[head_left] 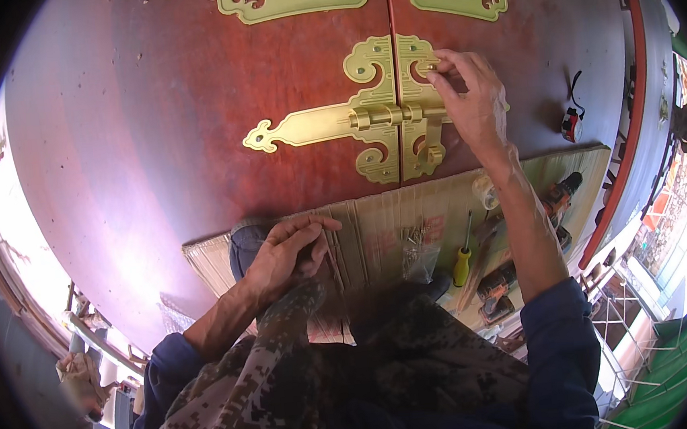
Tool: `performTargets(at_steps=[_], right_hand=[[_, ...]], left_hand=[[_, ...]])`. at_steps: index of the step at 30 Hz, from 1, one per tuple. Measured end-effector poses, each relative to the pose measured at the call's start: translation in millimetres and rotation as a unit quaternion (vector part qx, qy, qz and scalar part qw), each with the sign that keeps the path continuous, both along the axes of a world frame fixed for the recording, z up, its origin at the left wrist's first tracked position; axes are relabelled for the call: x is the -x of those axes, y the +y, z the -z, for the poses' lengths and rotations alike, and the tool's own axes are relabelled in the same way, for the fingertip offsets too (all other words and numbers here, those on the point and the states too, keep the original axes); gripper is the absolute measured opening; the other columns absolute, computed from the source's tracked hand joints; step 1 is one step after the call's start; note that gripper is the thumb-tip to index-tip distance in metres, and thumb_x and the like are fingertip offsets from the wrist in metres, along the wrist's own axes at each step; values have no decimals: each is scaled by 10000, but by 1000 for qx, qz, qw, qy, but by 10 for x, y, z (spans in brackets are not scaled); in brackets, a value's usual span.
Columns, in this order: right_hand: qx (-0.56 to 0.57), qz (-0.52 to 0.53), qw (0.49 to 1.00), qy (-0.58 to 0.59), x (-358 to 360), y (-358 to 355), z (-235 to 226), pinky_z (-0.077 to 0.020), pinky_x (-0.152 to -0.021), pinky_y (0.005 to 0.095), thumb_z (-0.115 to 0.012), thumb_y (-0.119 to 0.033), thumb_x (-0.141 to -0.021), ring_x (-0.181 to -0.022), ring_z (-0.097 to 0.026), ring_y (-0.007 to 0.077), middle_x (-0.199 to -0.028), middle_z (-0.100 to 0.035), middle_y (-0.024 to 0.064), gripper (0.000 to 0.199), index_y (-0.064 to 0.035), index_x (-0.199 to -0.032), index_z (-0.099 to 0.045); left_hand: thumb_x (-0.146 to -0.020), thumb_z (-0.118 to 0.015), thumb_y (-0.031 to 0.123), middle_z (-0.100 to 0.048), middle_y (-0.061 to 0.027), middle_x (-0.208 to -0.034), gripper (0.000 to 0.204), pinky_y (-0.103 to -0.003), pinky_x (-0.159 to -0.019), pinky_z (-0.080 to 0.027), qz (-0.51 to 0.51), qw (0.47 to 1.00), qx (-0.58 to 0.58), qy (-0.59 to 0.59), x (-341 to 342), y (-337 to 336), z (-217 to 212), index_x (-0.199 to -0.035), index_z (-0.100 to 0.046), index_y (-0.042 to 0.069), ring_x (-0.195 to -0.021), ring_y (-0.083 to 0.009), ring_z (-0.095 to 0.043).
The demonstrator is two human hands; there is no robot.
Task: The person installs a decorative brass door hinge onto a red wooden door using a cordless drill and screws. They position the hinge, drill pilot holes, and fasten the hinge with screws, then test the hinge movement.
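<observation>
My right hand (475,95) pinches a small brass screw (431,67) at the upper right lobe of a scrolled brass latch plate (410,52). A matching plate (369,59) lies across the seam, with a long brass strap (304,127) running left from it. Between them sits a brass barrel bolt (380,116), and its handle hangs on the right side. The fittings lie on a dark red wooden panel (268,75). My left hand (286,251) rests by my left knee with its fingers curled; what they hold, if anything, is hidden.
Cardboard (359,213) lies along the near side. On it are a yellow-handled screwdriver (462,263), a clear bag of screws (421,253), a tape roll (485,192), a power drill (496,291) and another power tool (561,193). A red-and-black tape measure (570,124) sits on the panel.
</observation>
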State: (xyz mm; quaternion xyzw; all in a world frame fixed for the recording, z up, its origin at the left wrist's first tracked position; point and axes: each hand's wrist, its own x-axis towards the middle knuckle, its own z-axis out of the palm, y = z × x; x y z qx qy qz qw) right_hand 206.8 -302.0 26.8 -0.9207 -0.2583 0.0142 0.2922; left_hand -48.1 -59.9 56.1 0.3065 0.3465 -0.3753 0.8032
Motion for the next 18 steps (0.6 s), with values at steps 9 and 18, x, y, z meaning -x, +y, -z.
performTargets(at_steps=[9, 18], right_hand=[[16, -21, 998, -50, -46, -39, 43, -548, -770, 380, -757, -76, -856, -881, -660, 268, -930, -679, 62, 121, -62, -973, -731], [60, -115, 986, -106, -137, -12, -53, -554, -684, 376, -717, -67, -853, -846, -653, 248, -871, -646, 44, 81, -60, -928, -687]], left_hand=[[-1068, -422, 137, -510, 22, -708, 306, -228, -526, -312, -2, 1000, -6, -27, -7, -8, 1, -1190, -663, -6, -563, -58, -383], [-1073, -427, 144, -513, 22, -708, 302, -230, -524, -312, -6, 1000, -10, -16, 7, -20, 25, -1189, -665, -2, -562, -58, -382]])
